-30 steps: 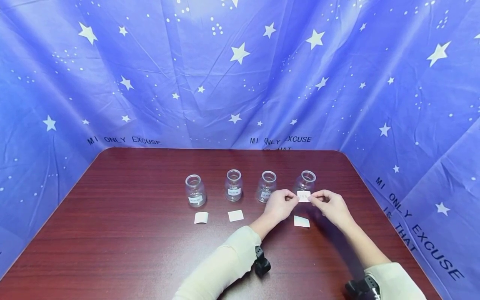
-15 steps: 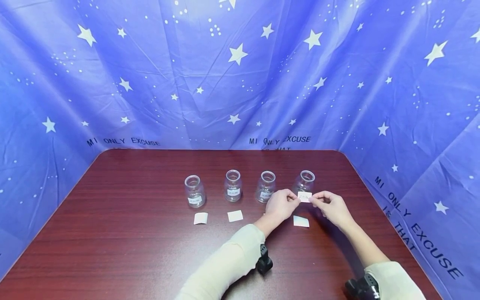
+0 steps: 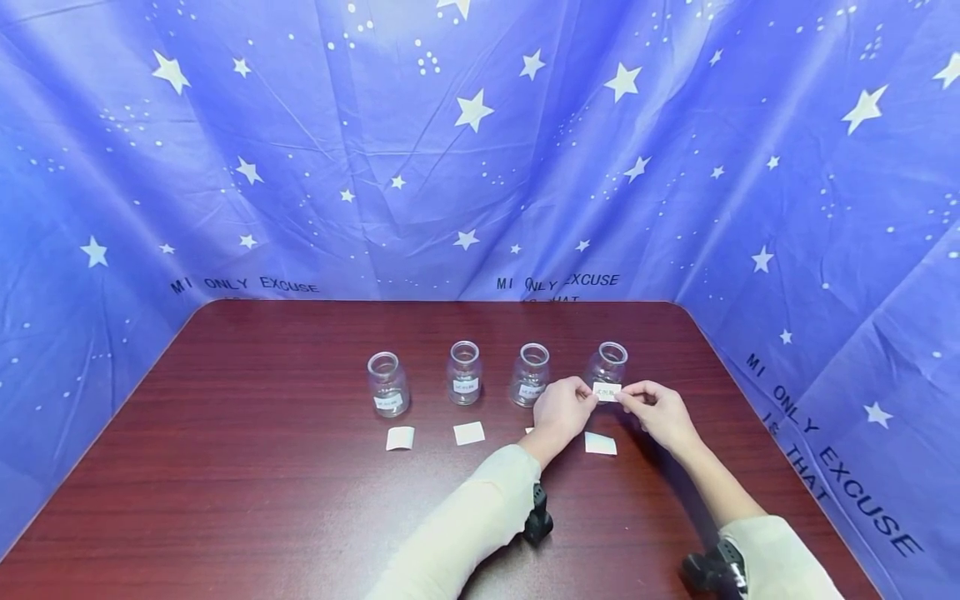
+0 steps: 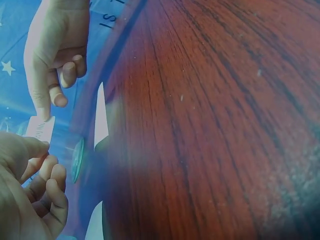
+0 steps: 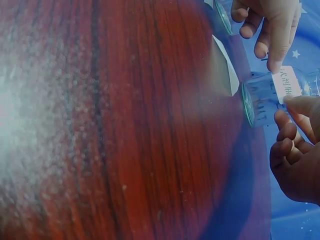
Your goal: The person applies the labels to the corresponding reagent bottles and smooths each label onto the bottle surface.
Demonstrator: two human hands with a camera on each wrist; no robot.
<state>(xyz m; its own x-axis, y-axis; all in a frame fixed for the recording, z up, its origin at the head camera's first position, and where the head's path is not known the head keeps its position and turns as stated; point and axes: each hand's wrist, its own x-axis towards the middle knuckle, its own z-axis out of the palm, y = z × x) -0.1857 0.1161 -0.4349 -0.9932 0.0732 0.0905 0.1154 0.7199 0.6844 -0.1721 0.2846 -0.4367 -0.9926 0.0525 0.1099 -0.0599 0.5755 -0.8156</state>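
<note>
A small white label with printed characters is stretched upright before the rightmost glass jar. My left hand pinches its left edge between thumb and finger. At the opposite edge, my right hand pinches it the same way. In the right wrist view the label overlaps the jar's side; I cannot tell whether they touch. Three more jars stand in a row to the left: the leftmost jar, a second jar and a third jar, each bearing a similar label.
White paper pieces lie before the jars: one at far left, a flat piece, and another piece between my forearms. My left wrist mostly hides a further piece. A starry blue curtain surrounds the brown table behind and beside.
The left forearm has swung a little to the right, showing a corner of paper beside the wrist. Both hands keep their pinch on the label, whose tilt has changed slightly.
</note>
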